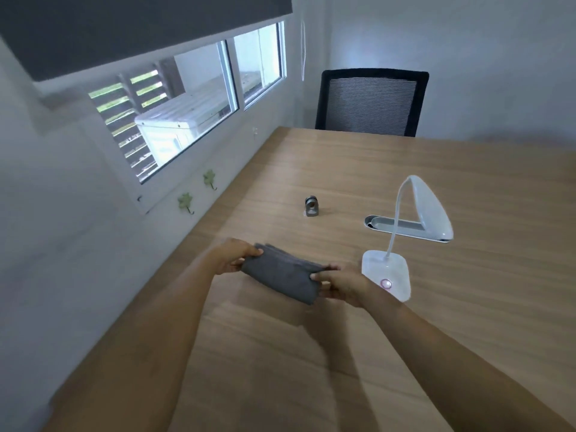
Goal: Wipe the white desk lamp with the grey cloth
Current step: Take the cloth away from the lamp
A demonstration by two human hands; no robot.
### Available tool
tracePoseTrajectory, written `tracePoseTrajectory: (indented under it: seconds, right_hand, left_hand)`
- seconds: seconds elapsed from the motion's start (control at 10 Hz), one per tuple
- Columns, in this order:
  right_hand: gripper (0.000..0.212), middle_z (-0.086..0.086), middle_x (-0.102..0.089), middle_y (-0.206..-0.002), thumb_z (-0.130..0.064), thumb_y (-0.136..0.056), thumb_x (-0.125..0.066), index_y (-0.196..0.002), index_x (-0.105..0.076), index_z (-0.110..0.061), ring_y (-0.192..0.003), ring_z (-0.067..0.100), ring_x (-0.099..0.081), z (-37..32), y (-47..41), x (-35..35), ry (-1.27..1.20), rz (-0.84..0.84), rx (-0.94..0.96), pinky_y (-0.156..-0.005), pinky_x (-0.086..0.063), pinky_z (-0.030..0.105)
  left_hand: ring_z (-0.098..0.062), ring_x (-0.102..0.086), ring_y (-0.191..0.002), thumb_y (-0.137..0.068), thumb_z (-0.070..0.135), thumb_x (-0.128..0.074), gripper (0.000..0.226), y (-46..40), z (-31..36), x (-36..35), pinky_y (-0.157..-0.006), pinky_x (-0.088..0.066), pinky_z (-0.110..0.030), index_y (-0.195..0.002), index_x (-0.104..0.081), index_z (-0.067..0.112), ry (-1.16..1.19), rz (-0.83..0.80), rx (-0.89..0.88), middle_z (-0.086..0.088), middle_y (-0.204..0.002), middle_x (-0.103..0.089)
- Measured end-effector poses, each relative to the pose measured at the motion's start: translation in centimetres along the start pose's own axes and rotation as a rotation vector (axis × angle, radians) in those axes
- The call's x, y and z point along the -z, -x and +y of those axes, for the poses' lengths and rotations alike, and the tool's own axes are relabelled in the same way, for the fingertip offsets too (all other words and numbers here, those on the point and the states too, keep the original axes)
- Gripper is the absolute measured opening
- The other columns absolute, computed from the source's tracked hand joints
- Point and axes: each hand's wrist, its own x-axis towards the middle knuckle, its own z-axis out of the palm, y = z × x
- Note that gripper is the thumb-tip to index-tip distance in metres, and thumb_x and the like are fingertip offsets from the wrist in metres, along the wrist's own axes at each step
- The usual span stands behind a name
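So over on the far left there's just the wall with a window [187,98] and a couple of green hooks [186,201], nothing in play there. Moving in, the left hand [230,255] is pinching one short end of the grey cloth [280,272], thumb on top and fingers tucked under. The cloth looks folded into a thick pad and is held up above the wooden desk [311,353], stretched between both hands. My guess is that's to get a neat flat face for wiping rather than a bunched wad. The right hand [346,288] is clamped on the other end the same way, thumb over the edge.

Behind the cloth sits a small metal mount thing [310,207], well apart from everything. Just right of the right hand is the white desk lamp [386,272], square base flat on the desk, bendy neck arching up and the head drooping down over a cable slot [405,225] in the desk. Cloth isn't touching the lamp yet, so wiping hasn't started I'd say. Base is nearest, probably the easy first target
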Motion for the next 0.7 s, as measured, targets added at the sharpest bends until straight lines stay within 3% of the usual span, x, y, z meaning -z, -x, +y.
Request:
tracePoseTrajectory:
  seconds: [0.1, 0.2, 0.3, 0.4, 0.5, 0.6, 0.7]
  right_hand:
    - [0.010, 0.013, -0.061, -0.082, 0.004, -0.089, -0.057, -0.088, -0.057, -0.006, -0.065, 0.021, -0.059, -0.2, -0.9, -2.1, -0.098, 0.059, -0.032, -0.058, -0.055, 0.029]
    - [0.022, 0.008, -0.057, -0.071, 0.004, -0.091, -0.054, -0.074, -0.052, -0.011, -0.060, 0.018, -0.055, -0.2, -1.5, -3.4, -0.107, 0.083, -0.069, -0.052, -0.052, 0.028]
    - [0.014, 0.012, -0.055, -0.074, 0.005, -0.091, -0.052, -0.081, -0.056, -0.005, -0.061, 0.018, -0.052, 0.2, -2.0, -4.2, -0.090, 0.121, -0.094, -0.056, -0.046, 0.028]
    - [0.018, 0.016, -0.056, -0.088, 0.006, -0.089, -0.052, -0.105, -0.061, 0.005, -0.068, 0.021, -0.055, 0.6, -2.1, -4.6, -0.099, 0.145, -0.105, -0.056, -0.045, 0.026]
    - [0.020, 0.013, -0.049, -0.069, 0.011, -0.086, -0.049, -0.075, -0.058, -0.003, -0.056, 0.017, -0.048, 1.0, -1.9, -4.4, -0.105, 0.139, -0.120, -0.049, -0.042, 0.025]
    - [0.023, 0.009, -0.051, -0.067, 0.009, -0.086, -0.047, -0.097, -0.062, -0.003, -0.060, 0.017, -0.050, 1.3, -2.0, -3.5, -0.055, 0.154, -0.071, -0.058, -0.048, 0.026]
    - [0.045, 0.015, -0.064, -0.116, -0.001, -0.089, -0.050, -0.133, -0.049, 0.000, -0.104, 0.026, -0.061, 1.6, -1.2, -2.1, 0.048, 0.207, 0.016, -0.099, -0.050, 0.035]
  left_hand:
    - [-0.020, -0.056, -0.103, -0.086, 0.021, -0.069, 0.041, -0.4, -1.5, 1.1, -0.082, -0.048, -0.029, -0.122, -0.060, 0.003, 0.037, 0.086, 0.021, -0.006, -0.119, -0.062]
    - [-0.024, -0.061, -0.102, -0.084, 0.020, -0.070, 0.042, -1.4, -2.8, 1.2, -0.078, -0.050, -0.031, -0.120, -0.060, 0.000, 0.052, 0.148, 0.014, -0.012, -0.123, -0.064]
    - [-0.027, -0.063, -0.103, -0.083, 0.019, -0.071, 0.043, -1.9, -3.3, 1.0, -0.083, -0.054, -0.035, -0.119, -0.062, -0.004, 0.017, 0.171, 0.004, -0.018, -0.121, -0.065]
    - [-0.035, -0.064, -0.107, -0.083, 0.022, -0.069, 0.039, -2.2, -3.4, 0.6, -0.093, -0.054, -0.045, -0.109, -0.067, -0.007, -0.153, 0.209, -0.051, -0.023, -0.115, -0.067]
    - [-0.034, -0.060, -0.113, -0.089, 0.032, -0.059, 0.043, -1.9, -3.6, 0.2, -0.096, -0.049, -0.036, -0.115, -0.067, -0.001, -0.447, 0.241, -0.075, -0.019, -0.122, -0.065]
    - [-0.034, -0.053, -0.123, -0.095, 0.038, -0.049, 0.052, -2.1, -3.9, -0.2, -0.101, -0.043, -0.034, -0.130, -0.056, 0.000, -0.718, 0.225, -0.059, -0.020, -0.134, -0.057]
    - [-0.038, -0.048, -0.125, -0.098, 0.043, -0.038, 0.055, -2.0, -3.4, -1.4, -0.101, -0.040, -0.040, -0.133, -0.050, 0.002, -0.855, 0.298, -0.065, -0.023, -0.140, -0.047]
